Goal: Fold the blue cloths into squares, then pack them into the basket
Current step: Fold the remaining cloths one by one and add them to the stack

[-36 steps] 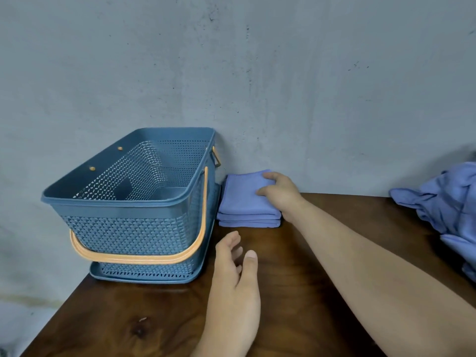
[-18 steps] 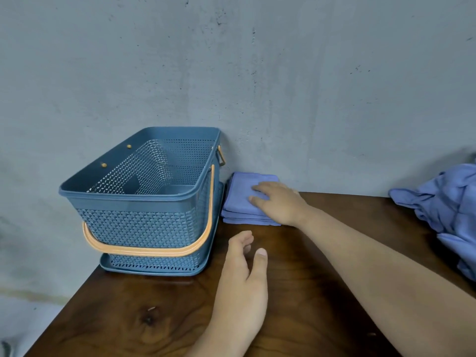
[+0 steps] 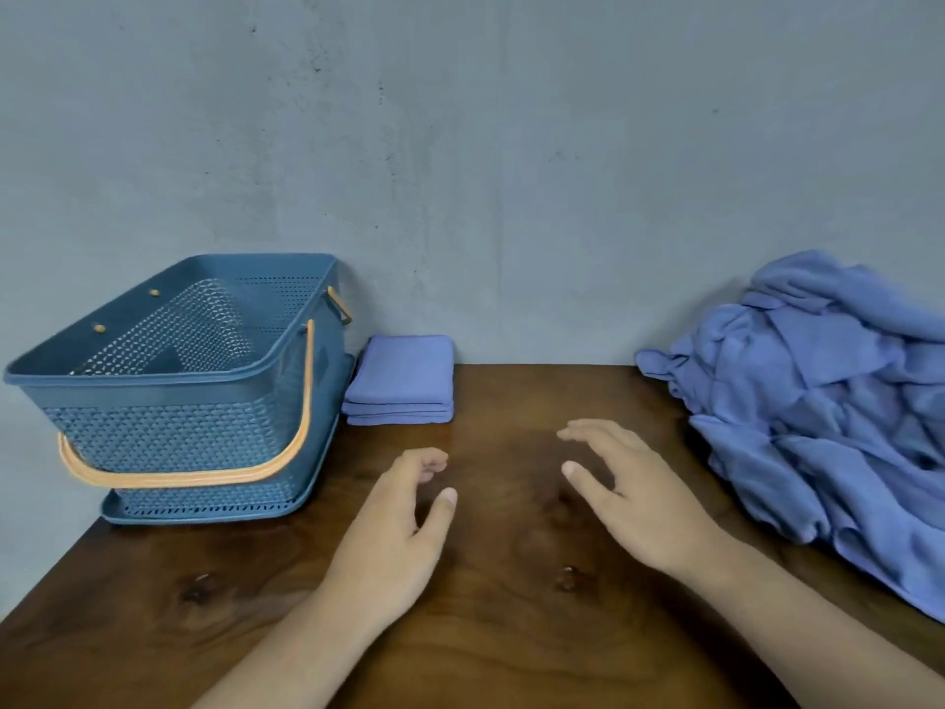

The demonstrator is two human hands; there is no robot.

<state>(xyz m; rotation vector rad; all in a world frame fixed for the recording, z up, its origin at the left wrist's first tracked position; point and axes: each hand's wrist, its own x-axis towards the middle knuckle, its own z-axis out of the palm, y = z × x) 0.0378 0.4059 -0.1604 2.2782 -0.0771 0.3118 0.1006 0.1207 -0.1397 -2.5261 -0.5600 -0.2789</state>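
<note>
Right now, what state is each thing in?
basket: upright, handle folded down, no cloth seen inside
folded cloths: stacked beside basket, on table
unfolded cloths: crumpled pile, table's right side
left hand: open, holds nothing
right hand: open, holds nothing

a dark brown wooden table (image 3: 511, 631) with visible grain and a few knots runs back to a grey wall (image 3: 511, 197). at its left rear a blue perforated plastic basket (image 3: 153, 373) stands upright on a flat blue tray (image 3: 204, 511) that lies on the wood; its orange handle (image 3: 301, 401) is folded down over the near side. just right of the basket, by the wall, lies a neat stack of folded blue cloths (image 3: 404, 381), layered edges toward the front. well apart, along the right edge, a heap of loose blue cloths (image 3: 828, 422) lies crumpled, reaching from the wall toward the front
</note>
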